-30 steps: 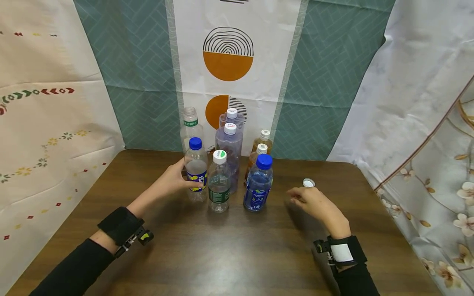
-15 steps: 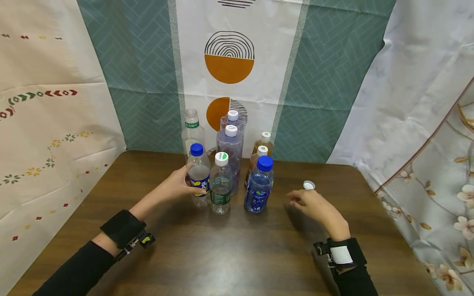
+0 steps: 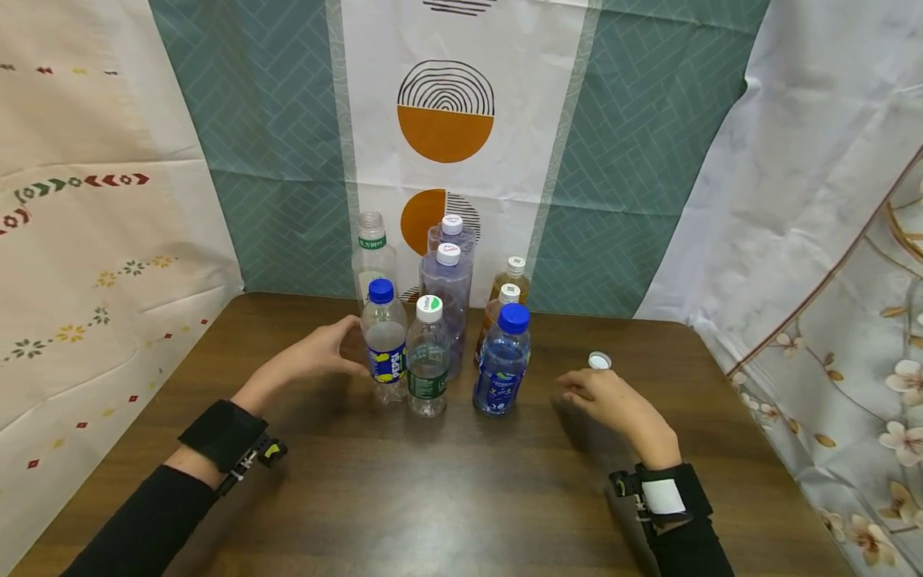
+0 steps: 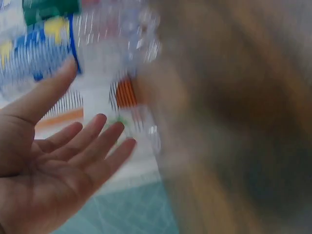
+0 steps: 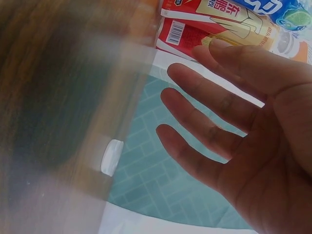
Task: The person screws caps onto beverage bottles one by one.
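Observation:
My left hand (image 3: pixel 317 353) is just left of a clear Pepsi bottle (image 3: pixel 387 361) with a blue cap, fingers spread and holding nothing. In the left wrist view the thumb (image 4: pixel 53 87) lies near the blurred Pepsi label; whether it touches cannot be told. Beside that bottle stands a clear green-labelled bottle (image 3: pixel 427 381) with a white cap. A blue-labelled bottle (image 3: pixel 499 377) with a blue cap stands to its right. My right hand (image 3: pixel 613 401) hovers over the table's right side, fingers relaxed, nothing held. Just behind it lies a white cap (image 3: pixel 599 361).
Behind the front bottles stand an uncapped clear bottle (image 3: pixel 372 260), two purplish bottles (image 3: pixel 447 280) and two amber ones (image 3: pixel 510 280), red-labelled in the right wrist view. The brown table (image 3: pixel 433 497) ends at a hanging green-and-white cloth (image 3: pixel 620 184).
The left hand held the Pepsi bottle, which came slightly forward beside the green-labelled one. Now the hand has let go and drawn back left. The right hand has stayed put.

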Available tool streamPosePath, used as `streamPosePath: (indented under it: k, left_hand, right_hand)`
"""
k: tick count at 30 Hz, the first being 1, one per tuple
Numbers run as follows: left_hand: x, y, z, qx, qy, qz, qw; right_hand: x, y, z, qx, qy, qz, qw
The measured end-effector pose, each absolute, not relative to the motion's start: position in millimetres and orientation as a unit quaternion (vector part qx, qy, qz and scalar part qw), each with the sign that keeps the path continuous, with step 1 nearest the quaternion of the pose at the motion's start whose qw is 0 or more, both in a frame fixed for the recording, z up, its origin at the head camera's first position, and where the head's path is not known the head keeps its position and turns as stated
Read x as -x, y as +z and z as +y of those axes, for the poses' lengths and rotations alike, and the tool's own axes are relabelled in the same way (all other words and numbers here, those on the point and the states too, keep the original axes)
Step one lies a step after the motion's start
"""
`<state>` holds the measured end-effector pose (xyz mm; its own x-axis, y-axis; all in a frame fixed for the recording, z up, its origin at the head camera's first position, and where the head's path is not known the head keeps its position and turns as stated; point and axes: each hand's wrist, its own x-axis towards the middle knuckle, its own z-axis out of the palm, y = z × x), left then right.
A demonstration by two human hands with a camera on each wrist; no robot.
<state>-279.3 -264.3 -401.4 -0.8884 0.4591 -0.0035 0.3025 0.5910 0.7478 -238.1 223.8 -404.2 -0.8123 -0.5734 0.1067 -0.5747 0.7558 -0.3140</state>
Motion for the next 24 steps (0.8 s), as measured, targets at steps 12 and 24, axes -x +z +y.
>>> streamPosePath:
  k: [12, 24]
  left_hand:
    - [346, -392, -282, -0.111, 0.461, 0.88, 0.031]
    - [362, -377, -263, -0.14, 0.555, 0.819, 0.044]
  right_hand:
    - [237, -408, 227, -0.313, 0.145, -0.939, 0.011]
    - [243, -411, 223, -0.354, 0.131, -0.925, 0.048]
